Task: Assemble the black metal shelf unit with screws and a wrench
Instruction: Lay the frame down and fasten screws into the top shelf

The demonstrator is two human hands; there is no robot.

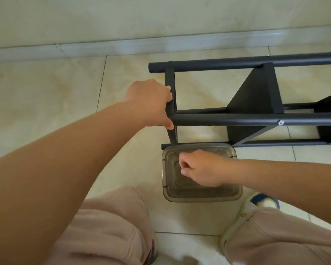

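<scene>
The black metal shelf unit (256, 119) lies on its side on the tiled floor, its round poles running off to the right. My left hand (151, 102) grips the end shelf panel (170, 92) at the unit's left end, fingers wrapped over its edge. A silver screw head (280, 122) shows on the nearest pole. My right hand (201, 167) hovers over a clear plastic container (235, 194) just below the unit, fingers pinched together. Whether anything small sits between them cannot be made out. No wrench is visible.
A wall and grey baseboard (161, 44) run along the far side, close behind the shelf. My knees in beige trousers (111, 222) fill the bottom of the view, with a shoe (266, 201) beside the container's right corner. Bare tiles extend to the left.
</scene>
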